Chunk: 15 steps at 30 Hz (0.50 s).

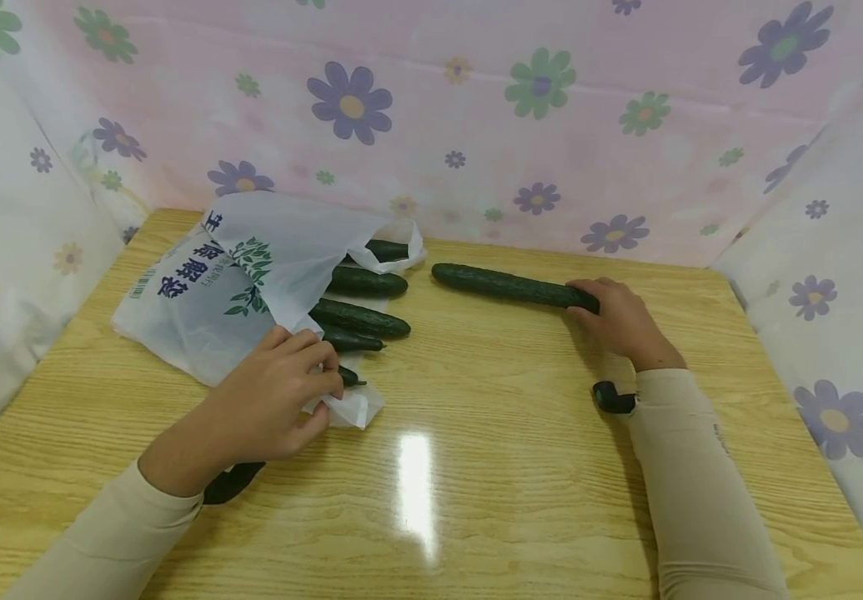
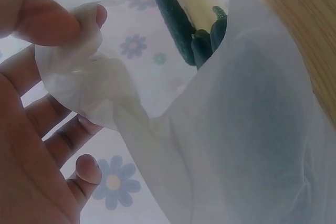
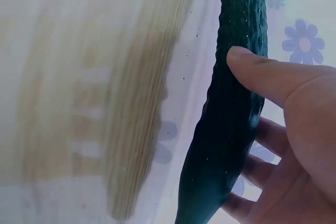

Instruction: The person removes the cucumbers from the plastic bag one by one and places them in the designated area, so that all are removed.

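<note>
One cucumber (image 1: 499, 283), centre right, we grip with our right fingers (image 1: 605, 288); our left fingers (image 1: 323, 384) pinch the bag (image 1: 198, 308), centre left; we should keep it spread wide.

Behind the left hand (image 1: 273, 402), a beige left sleeve (image 1: 101, 533), close-fitting, ends at the wrist; a black wrist unit (image 1: 233, 483) protrudes beside its edge. Behind the right hand (image 1: 622, 327), a matching right sleeve (image 1: 694, 492) bears small dark lettering (image 1: 722, 440), illegible, on its outer side. A rounded, glossy black housing (image 1: 611, 398) projects inward just behind that hand.
</note>
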Available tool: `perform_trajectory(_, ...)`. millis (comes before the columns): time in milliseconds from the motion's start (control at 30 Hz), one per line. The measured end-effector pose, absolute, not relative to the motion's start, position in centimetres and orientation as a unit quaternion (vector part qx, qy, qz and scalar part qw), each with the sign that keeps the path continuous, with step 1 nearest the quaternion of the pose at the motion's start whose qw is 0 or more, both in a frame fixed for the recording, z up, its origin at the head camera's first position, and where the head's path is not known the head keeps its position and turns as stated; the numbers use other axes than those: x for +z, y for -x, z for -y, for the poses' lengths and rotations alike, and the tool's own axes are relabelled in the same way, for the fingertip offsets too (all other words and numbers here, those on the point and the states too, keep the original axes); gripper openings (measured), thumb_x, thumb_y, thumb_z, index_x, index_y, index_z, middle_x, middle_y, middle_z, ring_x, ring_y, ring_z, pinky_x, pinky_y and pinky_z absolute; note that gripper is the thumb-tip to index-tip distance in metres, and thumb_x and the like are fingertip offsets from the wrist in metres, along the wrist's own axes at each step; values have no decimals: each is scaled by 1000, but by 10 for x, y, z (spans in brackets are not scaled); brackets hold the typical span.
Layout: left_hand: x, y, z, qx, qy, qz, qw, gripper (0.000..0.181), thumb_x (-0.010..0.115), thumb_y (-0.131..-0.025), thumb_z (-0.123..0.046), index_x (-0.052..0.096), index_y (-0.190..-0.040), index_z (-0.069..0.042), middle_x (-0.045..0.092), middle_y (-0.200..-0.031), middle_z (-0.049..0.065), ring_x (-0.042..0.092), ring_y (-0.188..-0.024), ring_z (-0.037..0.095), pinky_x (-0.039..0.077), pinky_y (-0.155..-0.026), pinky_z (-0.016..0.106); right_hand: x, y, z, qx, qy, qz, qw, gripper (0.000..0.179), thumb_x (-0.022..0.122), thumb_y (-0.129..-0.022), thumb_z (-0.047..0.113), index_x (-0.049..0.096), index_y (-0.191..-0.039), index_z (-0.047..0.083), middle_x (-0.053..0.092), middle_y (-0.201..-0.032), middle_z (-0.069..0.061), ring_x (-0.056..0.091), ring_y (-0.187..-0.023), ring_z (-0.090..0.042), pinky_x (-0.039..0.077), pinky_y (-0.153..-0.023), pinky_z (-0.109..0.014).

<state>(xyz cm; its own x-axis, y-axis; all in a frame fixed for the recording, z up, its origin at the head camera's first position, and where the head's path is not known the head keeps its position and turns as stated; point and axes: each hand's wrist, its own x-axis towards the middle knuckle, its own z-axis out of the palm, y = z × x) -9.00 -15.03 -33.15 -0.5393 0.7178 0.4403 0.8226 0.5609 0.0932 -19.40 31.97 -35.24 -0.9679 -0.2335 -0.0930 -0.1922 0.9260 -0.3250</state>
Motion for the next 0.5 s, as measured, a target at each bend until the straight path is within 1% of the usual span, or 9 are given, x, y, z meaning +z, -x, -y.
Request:
perform_trajectory(100, -332, 90, 150, -146, 446, 864, 182, 11, 64, -74, -11, 67, -79, -20, 61, -92, -1, 49, -88, 18, 31, -77, 35, -352, 195, -319, -160, 108, -979, 61, 51, 60, -101, 20, 46, -148, 6, 46, -145, -30, 46, -128, -53, 33, -103, -72)
perform_trajectory(267, -333, 90, 151, -146, 447, 863, 184, 11, 64, -74, -11, 67, -79, -20, 61, -92, -1, 49, -88, 18, 31, -77, 35, -352, 196, -318, -161, 107, -979, 64, 50, 60, -100, 19, 47, -147, 6, 49, -142, -30, 48, -124, -52, 37, -101, -68)
perform_trajectory(400, -333, 90, 151, -144, 449, 863, 184, 11, 65, -73, -10, 67, -79, -20, 61, -92, -2, 49, -88, 18, 31, -77, 35, -354, 197, -317, -160, 101, -980, 67, 51, 60, -100, 19, 47, -148, 6, 48, -142, -30, 49, -124, -52, 38, -101, -67)
perform_trajectory(500, -333, 90, 151, -144, 452, 861, 184, 12, 65, -73, -10, 68, -79, -20, 61, -92, -2, 48, -87, 18, 31, -76, 35, -355, 197, -317, -162, 96, -979, 72, 52, 59, -101, 18, 45, -149, 6, 46, -144, -30, 47, -127, -52, 37, -103, -68)
